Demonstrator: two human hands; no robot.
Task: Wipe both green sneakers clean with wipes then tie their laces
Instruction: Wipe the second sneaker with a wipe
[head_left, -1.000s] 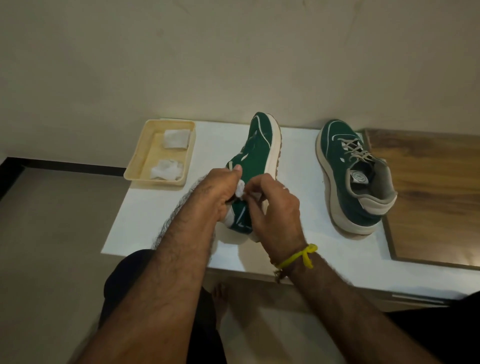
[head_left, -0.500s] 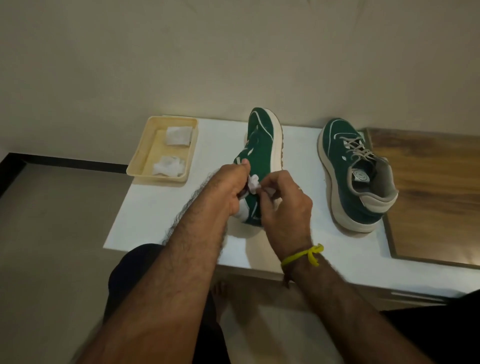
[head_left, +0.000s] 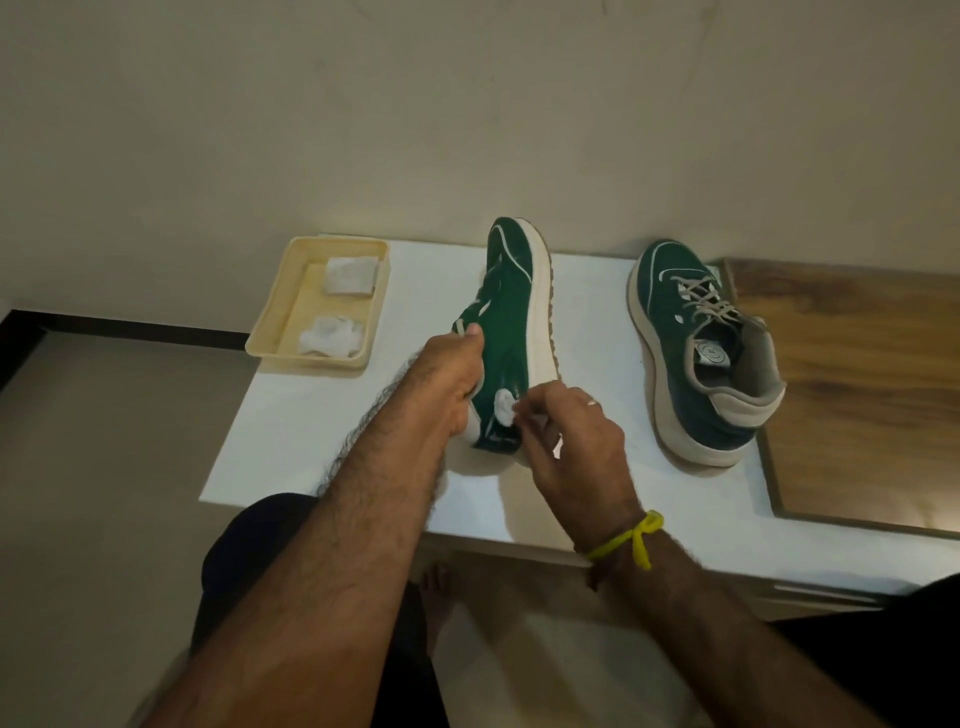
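One green sneaker (head_left: 511, 312) lies tipped on its side in the middle of the white table (head_left: 311, 426), sole facing right. My left hand (head_left: 449, 379) grips it around the collar and lace area. My right hand (head_left: 571, 441) pinches a small white wipe (head_left: 505, 408) and presses it against the green side panel near the heel. The second green sneaker (head_left: 696, 353) stands upright to the right, its grey laces loose, untouched.
A cream tray (head_left: 270, 322) at the table's left back holds two more white wipes (head_left: 350, 275). A wooden surface (head_left: 857, 395) adjoins the table on the right. A wall rises close behind. My legs and a bare foot are below the table's front edge.
My right hand has slid the wipe down the sneaker's side toward the heel. My left hand's thumb has moved up toward the laces. The view has shifted slightly.
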